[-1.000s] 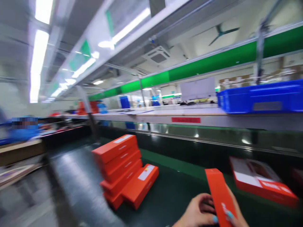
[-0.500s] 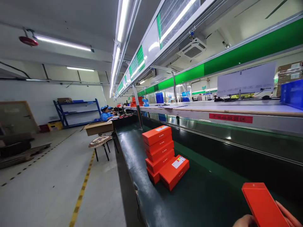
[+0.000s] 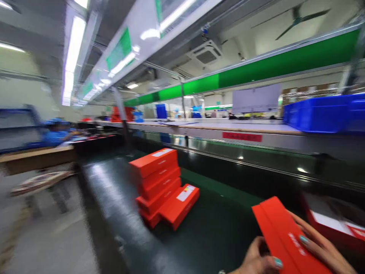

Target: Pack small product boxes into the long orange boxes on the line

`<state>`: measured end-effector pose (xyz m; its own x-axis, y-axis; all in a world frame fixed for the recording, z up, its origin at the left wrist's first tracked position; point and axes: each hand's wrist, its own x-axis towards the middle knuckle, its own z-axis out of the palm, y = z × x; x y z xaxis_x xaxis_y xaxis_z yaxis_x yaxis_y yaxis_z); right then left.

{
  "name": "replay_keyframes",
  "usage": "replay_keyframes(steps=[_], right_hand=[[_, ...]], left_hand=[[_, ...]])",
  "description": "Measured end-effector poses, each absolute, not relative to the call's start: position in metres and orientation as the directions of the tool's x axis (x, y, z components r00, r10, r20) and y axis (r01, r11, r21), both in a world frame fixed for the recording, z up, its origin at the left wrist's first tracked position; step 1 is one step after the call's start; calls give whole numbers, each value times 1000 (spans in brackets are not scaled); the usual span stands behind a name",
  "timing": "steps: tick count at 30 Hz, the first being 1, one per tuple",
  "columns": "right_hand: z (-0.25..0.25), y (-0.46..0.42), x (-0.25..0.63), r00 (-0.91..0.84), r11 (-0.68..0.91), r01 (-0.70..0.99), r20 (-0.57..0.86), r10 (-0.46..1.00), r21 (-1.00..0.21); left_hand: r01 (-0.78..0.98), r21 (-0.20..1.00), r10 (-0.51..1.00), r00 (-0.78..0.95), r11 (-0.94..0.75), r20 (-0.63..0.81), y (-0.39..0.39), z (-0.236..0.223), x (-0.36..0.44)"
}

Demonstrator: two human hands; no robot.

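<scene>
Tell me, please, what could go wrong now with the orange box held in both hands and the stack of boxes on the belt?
The orange box sits only between the fingertips of the left hand and right hand, so the grip might slip. The stack of boxes is uneven, with a leaning box against it; a bump could topple it.

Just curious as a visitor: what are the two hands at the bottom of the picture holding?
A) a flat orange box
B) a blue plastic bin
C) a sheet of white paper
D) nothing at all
A: the left hand and right hand both grip a flat orange box, the same colour as the stack of orange boxes on the dark belt.
</scene>
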<state>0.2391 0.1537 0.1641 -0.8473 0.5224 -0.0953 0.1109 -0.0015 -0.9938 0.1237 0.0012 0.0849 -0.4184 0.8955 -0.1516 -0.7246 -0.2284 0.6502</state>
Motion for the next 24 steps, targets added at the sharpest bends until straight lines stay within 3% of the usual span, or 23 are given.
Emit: replay_keyframes(steps=[4,7,9,12,15,17,19,21,24], right_hand=[[189,146,259,-900,-57,58,-77,430,-997],[197,159,266,-857,-18,-3,-7,515,-1000],[201,170,274,-784,125,-2,78,616,-992],[202,177,284,-658,483,309,182,731,-820],[192,166,286,-604,530,683,20,797,-503],[183,152,283,-599,521,774,-149,787,-359],[177,136,281,-655,557,751,-284,701,-355],[178,122,279,-722,591,691,-361,590,-417],[183,104,277,-755,662,652,-404,517,-370]], left_hand=[[-731,662,917,-361,-166,-169,-17,106,134],[-738,654,918,-359,-168,-170,-21,109,140],[-801,579,925,-322,-153,-201,-24,111,140],[-921,381,943,-192,-78,-272,-28,115,129],[-954,284,925,-189,-94,-329,-24,116,111],[-918,359,839,-326,-170,-435,-18,114,100],[-801,568,711,-509,-186,-485,-13,108,92],[-591,800,654,-646,-101,-394,-11,102,87],[-335,942,706,-665,10,-244,-12,92,84]])
